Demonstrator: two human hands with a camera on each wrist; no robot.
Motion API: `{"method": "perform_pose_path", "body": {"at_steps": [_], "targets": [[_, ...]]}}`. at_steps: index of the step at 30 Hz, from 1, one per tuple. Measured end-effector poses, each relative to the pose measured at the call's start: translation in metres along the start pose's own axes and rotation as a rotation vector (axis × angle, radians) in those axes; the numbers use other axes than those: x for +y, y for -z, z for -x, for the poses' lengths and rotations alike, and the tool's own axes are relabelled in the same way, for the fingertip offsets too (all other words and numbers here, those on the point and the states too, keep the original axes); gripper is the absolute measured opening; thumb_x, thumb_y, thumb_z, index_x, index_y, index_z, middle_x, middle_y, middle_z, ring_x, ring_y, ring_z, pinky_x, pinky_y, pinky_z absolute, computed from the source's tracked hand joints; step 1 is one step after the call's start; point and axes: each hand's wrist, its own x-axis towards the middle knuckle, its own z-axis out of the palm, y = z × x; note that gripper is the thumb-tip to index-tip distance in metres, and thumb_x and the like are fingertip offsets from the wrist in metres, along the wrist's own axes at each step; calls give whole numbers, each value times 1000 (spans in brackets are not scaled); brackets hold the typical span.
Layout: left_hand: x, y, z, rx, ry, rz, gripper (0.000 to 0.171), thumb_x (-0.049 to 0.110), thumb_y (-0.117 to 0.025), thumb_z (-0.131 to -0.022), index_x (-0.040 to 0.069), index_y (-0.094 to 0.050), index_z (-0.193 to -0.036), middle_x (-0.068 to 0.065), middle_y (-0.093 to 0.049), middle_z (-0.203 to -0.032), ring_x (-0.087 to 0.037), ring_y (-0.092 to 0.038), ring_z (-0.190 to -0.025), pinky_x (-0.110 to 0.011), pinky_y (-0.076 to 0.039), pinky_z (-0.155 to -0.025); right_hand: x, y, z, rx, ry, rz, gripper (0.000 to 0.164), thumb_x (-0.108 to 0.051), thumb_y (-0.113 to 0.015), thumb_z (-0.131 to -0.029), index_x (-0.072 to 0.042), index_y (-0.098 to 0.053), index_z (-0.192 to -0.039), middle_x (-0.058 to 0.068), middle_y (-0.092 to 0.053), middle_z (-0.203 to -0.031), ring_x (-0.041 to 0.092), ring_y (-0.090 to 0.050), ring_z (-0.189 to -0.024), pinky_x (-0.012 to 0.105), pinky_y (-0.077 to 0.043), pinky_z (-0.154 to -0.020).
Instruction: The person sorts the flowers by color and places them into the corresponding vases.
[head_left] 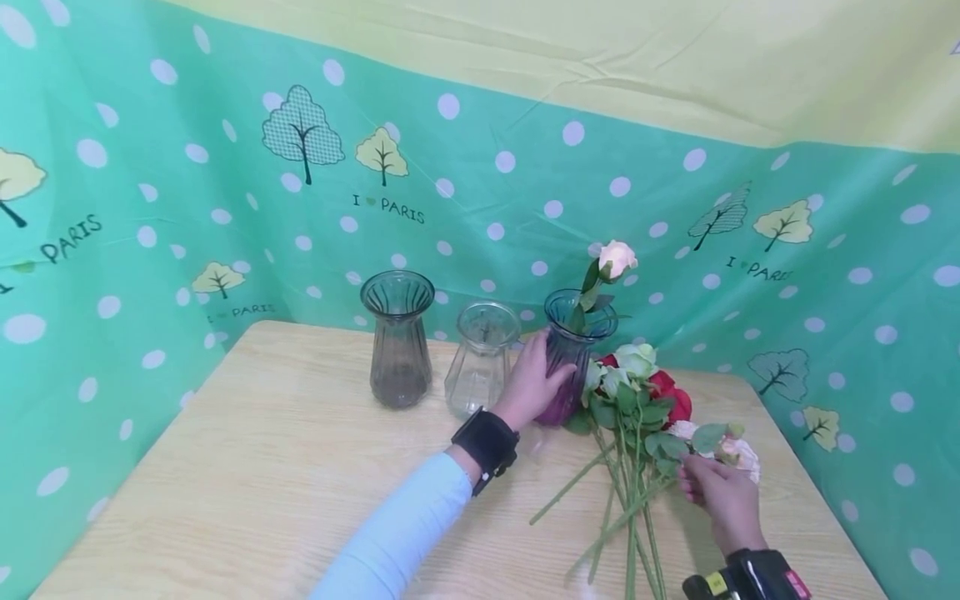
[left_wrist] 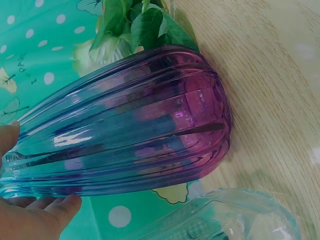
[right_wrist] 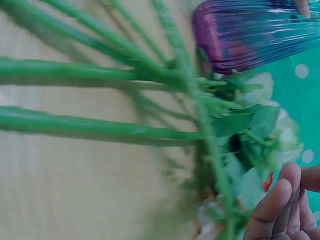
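My left hand (head_left: 536,383) grips a ribbed glass vase (left_wrist: 150,120), blue above and purple at its base, which stands upright on the table. One pale pink rose (head_left: 617,258) with leaves rises out of its mouth. To the right lies a loose pile of roses, with white-green (head_left: 636,360) and red (head_left: 678,404) heads and long green stems (right_wrist: 75,70) toward the near side. Over the pile's right end, my right hand (head_left: 723,500) has thumb and fingertips together, pinching at another pale pink rose (head_left: 741,457) just below its leaves. Fingers partly hide that hold.
A clear glass vase (head_left: 476,379) stands close left of the gripped vase, and a grey glass vase (head_left: 401,350) farther left. The wooden table (head_left: 262,467) meets a green dotted cloth (head_left: 495,167) at the back and sides.
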Motion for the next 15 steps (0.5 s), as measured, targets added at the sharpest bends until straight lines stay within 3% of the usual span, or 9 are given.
{"method": "perform_pose_path", "body": {"at_steps": [3, 9, 15], "targets": [[1, 0, 0, -5, 0, -4, 70, 33, -59, -91, -3, -29, -143, -19, -42, -141, -29, -42, -131, -38, -37, -111, 12, -1, 1, 1, -30, -22, 43, -23, -58, -91, 11, -55, -117, -7, -66, -69, 5, -62, -63, 20, -55, -60], [2, 1, 0, -9, 8, 4, 70, 32, -59, -92, -4, -28, -143, -19, -41, -142, -29, -41, -132, -38, -36, -111, 29, -1, 3, -76, -64, -103, 16, -20, -59, -90, -5, -61, -94, -6, -67, -69, 7, -64, -64, 22, -57, -63], [1, 0, 1, -9, 10, 1, 70, 33, -59, -92, -3, -28, -143, -19, -41, -142, -29, -41, -132, -37, -36, -111, 37, -4, -3, -120, -112, -158, 29, -22, -65, -88, 3, -58, -102, -1, -69, -68, 10, -67, -64, 24, -59, -64]]}}
